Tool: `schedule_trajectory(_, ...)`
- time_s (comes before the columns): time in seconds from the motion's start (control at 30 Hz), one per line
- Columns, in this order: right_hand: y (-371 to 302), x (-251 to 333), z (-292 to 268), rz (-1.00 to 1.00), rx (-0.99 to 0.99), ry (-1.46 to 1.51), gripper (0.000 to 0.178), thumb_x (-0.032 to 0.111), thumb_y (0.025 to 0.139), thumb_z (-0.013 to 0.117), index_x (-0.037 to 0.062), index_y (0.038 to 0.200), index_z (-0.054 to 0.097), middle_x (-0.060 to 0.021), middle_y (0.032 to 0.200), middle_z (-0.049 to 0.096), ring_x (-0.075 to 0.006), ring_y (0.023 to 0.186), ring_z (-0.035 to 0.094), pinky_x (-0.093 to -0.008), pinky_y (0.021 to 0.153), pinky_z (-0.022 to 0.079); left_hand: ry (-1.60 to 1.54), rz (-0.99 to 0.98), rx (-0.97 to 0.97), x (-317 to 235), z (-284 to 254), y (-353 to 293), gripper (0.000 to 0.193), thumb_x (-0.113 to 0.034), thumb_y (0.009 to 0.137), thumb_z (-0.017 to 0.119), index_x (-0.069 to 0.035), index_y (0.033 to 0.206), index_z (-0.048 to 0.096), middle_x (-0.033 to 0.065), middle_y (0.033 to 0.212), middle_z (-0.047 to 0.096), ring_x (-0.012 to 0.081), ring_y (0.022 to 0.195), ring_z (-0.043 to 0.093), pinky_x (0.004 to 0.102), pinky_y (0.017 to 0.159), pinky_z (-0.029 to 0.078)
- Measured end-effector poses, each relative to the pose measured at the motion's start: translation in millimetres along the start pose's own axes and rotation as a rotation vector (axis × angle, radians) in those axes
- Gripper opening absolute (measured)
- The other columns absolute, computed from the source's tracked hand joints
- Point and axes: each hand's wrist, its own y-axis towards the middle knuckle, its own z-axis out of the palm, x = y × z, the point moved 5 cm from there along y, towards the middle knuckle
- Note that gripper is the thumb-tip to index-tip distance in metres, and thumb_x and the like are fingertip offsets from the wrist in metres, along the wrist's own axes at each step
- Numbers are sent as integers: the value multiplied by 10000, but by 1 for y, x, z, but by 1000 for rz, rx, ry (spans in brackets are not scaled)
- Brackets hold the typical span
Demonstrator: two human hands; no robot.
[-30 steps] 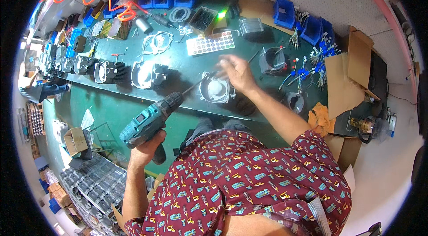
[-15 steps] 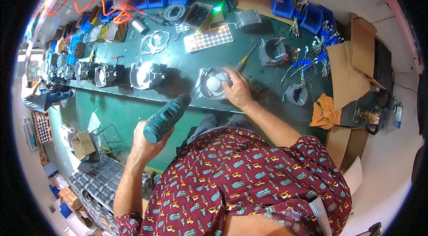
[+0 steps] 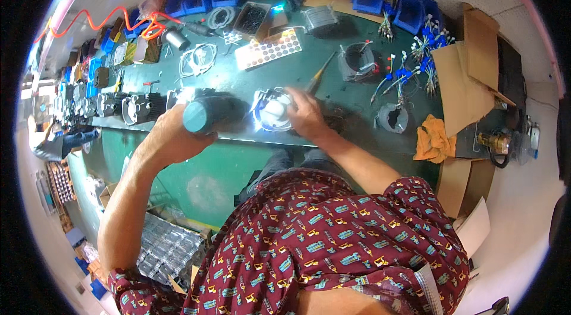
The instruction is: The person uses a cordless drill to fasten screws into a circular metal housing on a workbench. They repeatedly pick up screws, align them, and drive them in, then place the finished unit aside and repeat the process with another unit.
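Teal power drill (image 3: 209, 114) gripped in left hand (image 3: 172, 136), right hand (image 3: 306, 116) on round metal part (image 3: 272, 110)

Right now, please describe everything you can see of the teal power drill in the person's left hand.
The power drill looks like a cordless tool with a teal plastic body and darker parts. We see it mostly end-on, its round rear cap facing the camera and its front aimed toward the white round part on the green bench. The left hand grips its handle, holding it raised above the bench. Its bit is hidden in glare. The right hand rests on that part, not on the drill.
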Motion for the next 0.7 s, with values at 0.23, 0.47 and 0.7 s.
schedule_trajectory(0.23, -3, -14, 7, -37, -50, -32, 402, 66, 837, 618, -34, 1225, 599, -228, 1205, 645, -368, 1089, 638, -423, 965, 497, 143, -19, 12, -9, 5, -15, 250, -161, 747, 781, -63, 963, 703, 147, 794, 697, 310, 728, 684, 390, 701, 541)
schedule_trajectory(0.47, 2, -47, -31, 387, -57, 419, 401, 124, 828, 702, 10, 1206, 633, -220, 1197, 639, -361, 1106, 621, -411, 944, 501, -120, -69, -77, -18, 3, -43, 275, -114, 780, 775, -36, 1034, 706, 147, 848, 721, 237, 757, 702, 354, 723, 557)
schedule_trajectory(0.7, -27, -186, -32, 257, 166, -465, 241, 73, 838, 674, 89, 1076, 710, -151, 1125, 626, -365, 1025, 630, -456, 866, 532, -594, -187, -184, 21, 42, -82, 333, -101, 863, 773, -27, 1168, 663, 22, 991, 700, 98, 843, 612, 293, 763, 524)
